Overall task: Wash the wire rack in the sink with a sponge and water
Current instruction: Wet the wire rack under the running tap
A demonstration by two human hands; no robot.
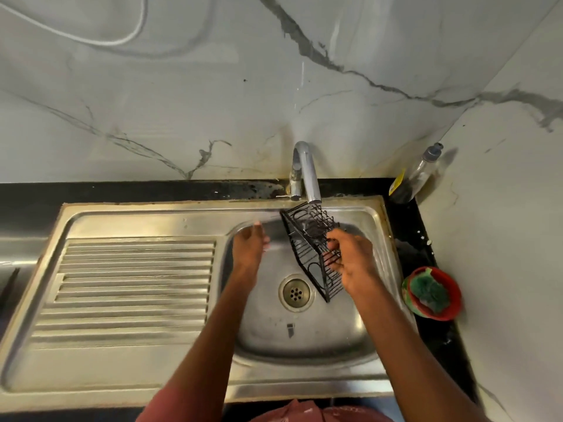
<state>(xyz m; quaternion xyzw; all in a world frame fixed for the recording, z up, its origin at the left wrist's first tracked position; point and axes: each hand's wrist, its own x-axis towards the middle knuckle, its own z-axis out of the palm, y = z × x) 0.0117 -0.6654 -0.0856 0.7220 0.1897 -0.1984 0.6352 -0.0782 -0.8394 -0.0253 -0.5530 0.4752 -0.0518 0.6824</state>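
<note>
Black wire forms the rack point(313, 248), which the right hand point(353, 260) holds tilted on edge over the basin of the steel sink point(189, 214), its fingers curled through the bars of the near end; the far end sits directly under the spout of the tap point(307, 175), just beyond the knuckles. Whether water is running cannot be told for certain. The left hand point(249, 245) hangs over the basin beside the rack, fingers relaxed and apart, holding nothing and slightly blurred. Below both hands lies the drain point(296, 293). The green sponge point(429, 292) sits in a red bowl point(454, 303) on the dark counter to the right of the right wrist, not yet picked up; a soap bottle point(417, 175) leans in the corner beyond it.

The likely trouble is grip: wet thin wire held by one hand could slip and drop into the basin; reaching across for the sponge could also knock the bowl off the narrow counter strip.
</note>
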